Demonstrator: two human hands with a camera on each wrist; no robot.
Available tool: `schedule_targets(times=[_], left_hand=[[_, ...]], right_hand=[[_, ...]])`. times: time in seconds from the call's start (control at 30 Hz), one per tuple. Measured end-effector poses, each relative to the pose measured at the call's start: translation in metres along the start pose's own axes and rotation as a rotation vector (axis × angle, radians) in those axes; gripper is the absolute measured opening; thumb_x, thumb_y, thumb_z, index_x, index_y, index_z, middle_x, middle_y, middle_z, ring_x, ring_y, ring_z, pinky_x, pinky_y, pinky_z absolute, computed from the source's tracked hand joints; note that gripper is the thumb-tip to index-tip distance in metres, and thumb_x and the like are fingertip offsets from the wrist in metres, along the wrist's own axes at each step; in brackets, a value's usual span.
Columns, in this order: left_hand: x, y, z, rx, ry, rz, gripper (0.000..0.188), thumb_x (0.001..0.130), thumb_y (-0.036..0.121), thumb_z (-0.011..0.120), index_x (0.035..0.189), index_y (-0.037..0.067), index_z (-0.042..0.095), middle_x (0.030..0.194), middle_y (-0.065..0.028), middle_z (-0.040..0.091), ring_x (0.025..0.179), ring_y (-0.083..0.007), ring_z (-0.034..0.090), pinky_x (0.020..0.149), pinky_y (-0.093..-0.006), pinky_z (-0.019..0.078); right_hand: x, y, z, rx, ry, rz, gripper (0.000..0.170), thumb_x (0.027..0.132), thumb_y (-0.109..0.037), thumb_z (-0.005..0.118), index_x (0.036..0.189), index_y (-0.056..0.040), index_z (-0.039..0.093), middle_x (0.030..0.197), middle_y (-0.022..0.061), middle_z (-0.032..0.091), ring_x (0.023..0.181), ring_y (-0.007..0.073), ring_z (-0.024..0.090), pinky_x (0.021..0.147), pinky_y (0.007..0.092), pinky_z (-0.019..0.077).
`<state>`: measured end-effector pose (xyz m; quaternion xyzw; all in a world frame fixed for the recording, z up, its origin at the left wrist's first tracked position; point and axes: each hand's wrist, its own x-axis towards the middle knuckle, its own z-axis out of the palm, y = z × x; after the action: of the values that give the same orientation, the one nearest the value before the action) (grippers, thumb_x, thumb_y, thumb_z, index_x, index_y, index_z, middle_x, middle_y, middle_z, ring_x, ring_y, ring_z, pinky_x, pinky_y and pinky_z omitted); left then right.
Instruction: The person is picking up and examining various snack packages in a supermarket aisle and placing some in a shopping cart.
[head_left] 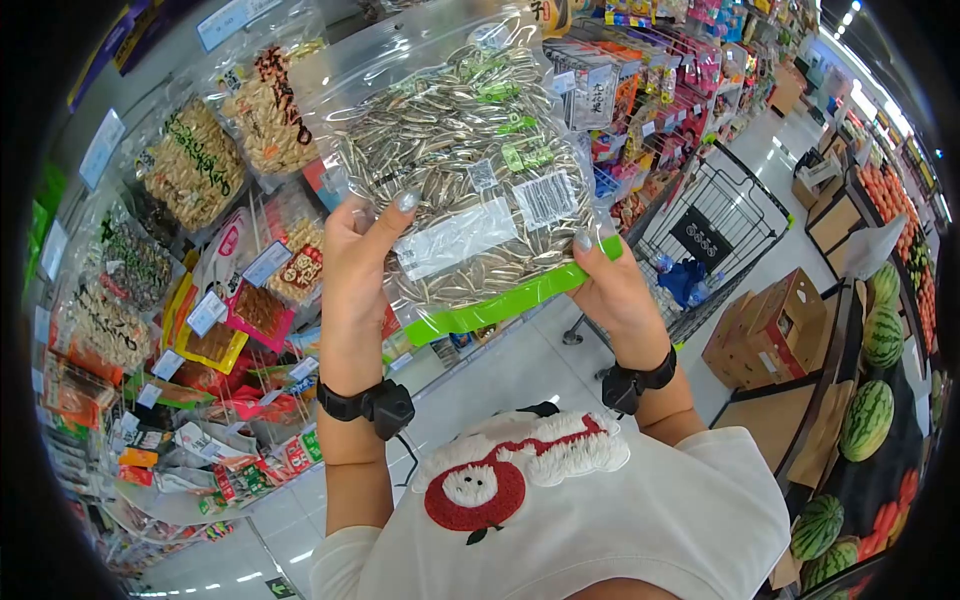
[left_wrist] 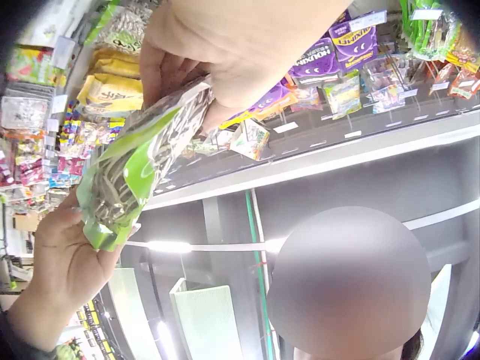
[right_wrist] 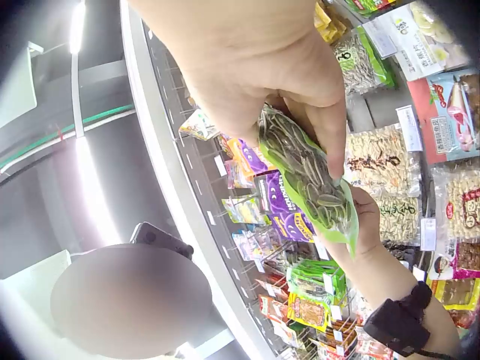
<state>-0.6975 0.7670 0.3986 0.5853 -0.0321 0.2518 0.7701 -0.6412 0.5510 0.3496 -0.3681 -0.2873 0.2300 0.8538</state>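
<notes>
A clear plastic bag of striped sunflower seeds [head_left: 470,160] is held up in front of the chest, its label and barcode side facing the head camera. Along its lower edge runs a bright green band [head_left: 515,292]. My left hand [head_left: 362,255] grips the bag's left side, thumb lying on the front face. At the lower right corner my right hand [head_left: 622,300] pinches it, thumb over the green band. Seen edge-on in the left wrist view, the bag [left_wrist: 124,184] is thick with seeds. In the right wrist view, fingers of the right hand [right_wrist: 270,75] curl behind the bag.
Hanging snack packs [head_left: 195,165] fill the shelf on the left. Behind the bag stands another candy rack [head_left: 690,80]. A shopping cart [head_left: 705,235] with a blue item waits in the aisle. To the right are cardboard boxes [head_left: 770,325] and a stand with watermelons [head_left: 868,420].
</notes>
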Motion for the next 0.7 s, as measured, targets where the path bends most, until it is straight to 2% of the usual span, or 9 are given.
schedule_targets(times=[0.07,0.17,0.23,0.27,0.37,0.47,0.57,0.7], left_hand=[[0.001,-0.002,-0.002,0.006,-0.005,-0.003,0.026,0.075,0.014,0.065,0.093,-0.001,0.053,0.088,-0.0052,0.058,0.075,-0.0089,0.053,0.067,-0.0227,0.0422],[0.004,-0.012,-0.012,-0.041,0.0,-0.03,0.02,0.076,0.014,0.064,0.086,0.001,0.053,0.083,-0.0043,0.057,0.071,-0.0081,0.052,0.063,-0.0216,0.0416],[0.0,-0.009,-0.005,-0.081,-0.013,-0.031,0.016,0.077,0.014,0.063,0.079,0.003,0.051,0.078,-0.0029,0.056,0.068,-0.0073,0.051,0.06,-0.0211,0.0407],[-0.001,-0.01,-0.002,-0.086,-0.008,-0.027,0.016,0.077,0.014,0.063,0.08,0.003,0.051,0.079,-0.003,0.056,0.068,-0.0072,0.051,0.06,-0.0212,0.0407],[-0.003,-0.01,-0.002,-0.084,-0.001,-0.012,0.018,0.077,0.014,0.063,0.083,0.002,0.052,0.08,-0.0033,0.056,0.07,-0.0074,0.051,0.062,-0.0217,0.0409],[-0.005,-0.011,-0.002,-0.064,-0.026,0.002,0.021,0.076,0.014,0.064,0.088,0.001,0.053,0.083,-0.0037,0.057,0.073,-0.0079,0.052,0.066,-0.0224,0.0413],[-0.006,-0.006,0.005,-0.046,-0.026,0.029,0.025,0.075,0.014,0.065,0.092,0.0,0.054,0.086,-0.004,0.058,0.075,-0.0084,0.052,0.068,-0.0227,0.0412],[-0.009,-0.007,0.007,-0.025,-0.014,0.028,0.027,0.074,0.014,0.066,0.094,0.0,0.054,0.088,-0.0042,0.058,0.077,-0.0086,0.052,0.069,-0.0227,0.0411]], right_hand=[[-0.002,0.003,-0.003,0.071,0.046,0.02,0.029,0.087,-0.016,0.047,0.112,-0.0003,0.044,0.106,0.0085,0.054,0.095,0.0161,0.053,0.08,0.0316,0.0432],[-0.005,0.006,-0.014,0.137,-0.022,0.027,0.036,0.089,-0.022,0.043,0.119,-0.0017,0.039,0.116,0.01,0.049,0.103,0.0218,0.05,0.086,0.0382,0.0413],[-0.008,0.011,-0.021,0.173,0.043,0.025,0.04,0.087,-0.022,0.047,0.121,-0.0016,0.037,0.116,0.0102,0.049,0.104,0.0217,0.049,0.087,0.0377,0.0405],[-0.008,0.013,-0.022,0.192,0.07,0.027,0.043,0.087,-0.022,0.049,0.122,-0.0015,0.036,0.116,0.0103,0.049,0.105,0.0217,0.049,0.087,0.0375,0.0401],[-0.011,0.008,-0.016,-0.204,-0.011,-0.083,0.038,0.082,-0.02,0.057,0.112,-0.0003,0.044,0.1,0.0048,0.055,0.086,0.0101,0.052,0.074,0.0253,0.0427],[-0.012,0.007,-0.009,-0.277,0.065,-0.071,0.041,0.077,-0.019,0.062,0.111,-0.0004,0.046,0.098,0.0034,0.056,0.085,0.0085,0.051,0.071,0.0235,0.0427],[-0.01,0.007,-0.006,-0.205,0.082,-0.069,0.037,0.079,-0.015,0.059,0.11,0.0002,0.047,0.098,0.0037,0.056,0.084,0.0087,0.052,0.071,0.0231,0.043],[-0.006,0.009,-0.012,-0.127,0.025,-0.052,0.04,0.079,-0.009,0.056,0.115,0.0002,0.042,0.102,0.0054,0.055,0.09,0.0117,0.052,0.076,0.0265,0.0428]])
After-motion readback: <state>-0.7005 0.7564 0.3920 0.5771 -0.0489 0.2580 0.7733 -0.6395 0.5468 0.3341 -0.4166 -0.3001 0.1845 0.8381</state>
